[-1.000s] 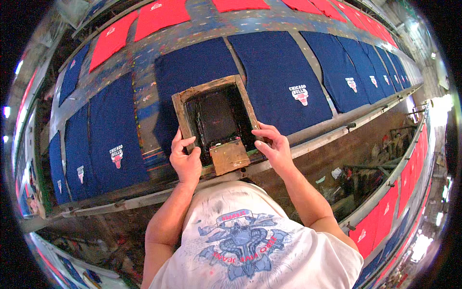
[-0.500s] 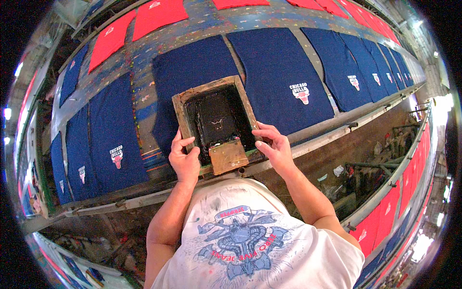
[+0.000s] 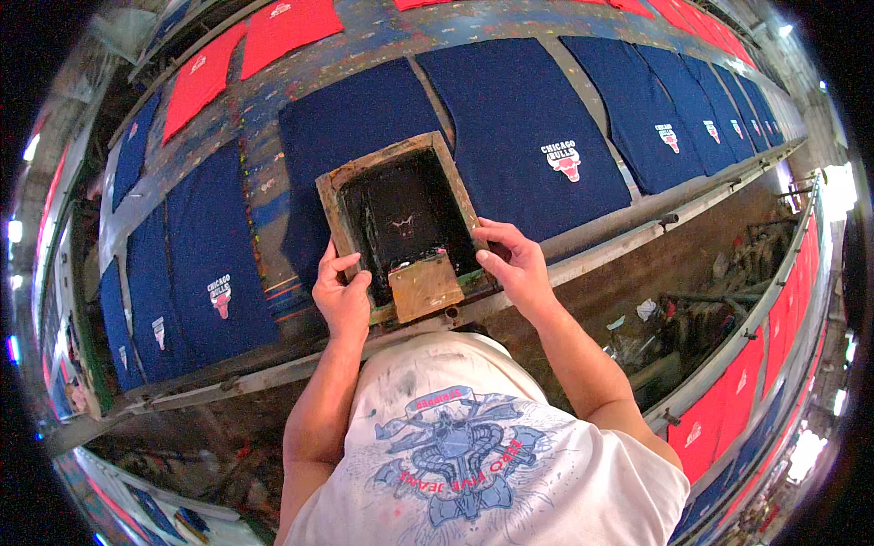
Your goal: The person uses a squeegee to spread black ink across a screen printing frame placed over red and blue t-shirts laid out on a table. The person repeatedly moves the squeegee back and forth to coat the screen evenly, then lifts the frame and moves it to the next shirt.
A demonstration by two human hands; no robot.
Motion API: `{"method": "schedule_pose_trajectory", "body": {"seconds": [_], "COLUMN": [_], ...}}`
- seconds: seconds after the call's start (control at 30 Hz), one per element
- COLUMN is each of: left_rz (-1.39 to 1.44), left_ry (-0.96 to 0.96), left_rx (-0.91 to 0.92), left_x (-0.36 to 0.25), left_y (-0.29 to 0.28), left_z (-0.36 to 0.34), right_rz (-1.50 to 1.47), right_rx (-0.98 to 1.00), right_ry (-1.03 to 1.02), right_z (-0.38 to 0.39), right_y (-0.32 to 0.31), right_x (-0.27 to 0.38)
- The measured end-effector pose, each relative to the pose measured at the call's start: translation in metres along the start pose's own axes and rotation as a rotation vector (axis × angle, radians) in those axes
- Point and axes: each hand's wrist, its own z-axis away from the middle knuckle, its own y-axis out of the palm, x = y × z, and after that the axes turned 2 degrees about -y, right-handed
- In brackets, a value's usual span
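A wooden screen-printing frame [image 3: 381, 158] lies over a navy fabric panel [image 3: 360, 105] on the long table, directly in front of me. Inside it the mesh is dark with ink, and a small pale horned outline shows in the middle. A flat tan squeegee [image 3: 425, 291] leans against the frame's near end, its far edge in the ink. My left hand [image 3: 342, 296] grips the left side bar near the close corner, thumb toward the inside. On the opposite bar, my right hand [image 3: 517, 264] holds on with fingers and thumb. The fabric's near part is hidden beneath the frame.
Navy panels with a white-and-red bull print [image 3: 563, 162] lie on both sides along the table. Red panels [image 3: 291, 35] lie farther back. A metal rail [image 3: 628, 232] edges the table. Behind at right, another table carries red panels [image 3: 710, 423], across a littered aisle.
The whole view has shifted slightly. Both hands keep their hold on the frame, which shows no clear movement against the fabric; the squeegee leans as before.
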Motion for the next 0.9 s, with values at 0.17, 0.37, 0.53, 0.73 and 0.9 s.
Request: {"method": "schedule_pose_trajectory", "body": {"seconds": [0.17,0.37,0.53,0.73,0.9], "left_rz": [0.032,0.009,-0.032,-0.100,-0.388], "left_ry": [-0.003,0.041,0.054,0.079,0.110], "left_rx": [0.004,0.010,-0.013,-0.022,0.057], "left_x": [0.004,0.008,0.011,0.008,-0.008], "left_y": [0.001,0.000,0.003,0.006,-0.004], "left_z": [-0.001,-0.004,-0.005,-0.002,-0.005], "right_rz": [0.409,0.608,0.908,0.962,0.934], "right_rx": [-0.084,0.261,0.397,0.414,0.551], "right_ry": [-0.348,-0.545,-0.574,-0.586,-0.518], "right_z": [0.017,0.038,0.037,0.018,-0.018], "right_y": [0.011,0.041,0.060,0.066,0.068], "right_x": [0.027,0.062,0.074,0.080,0.089]}}
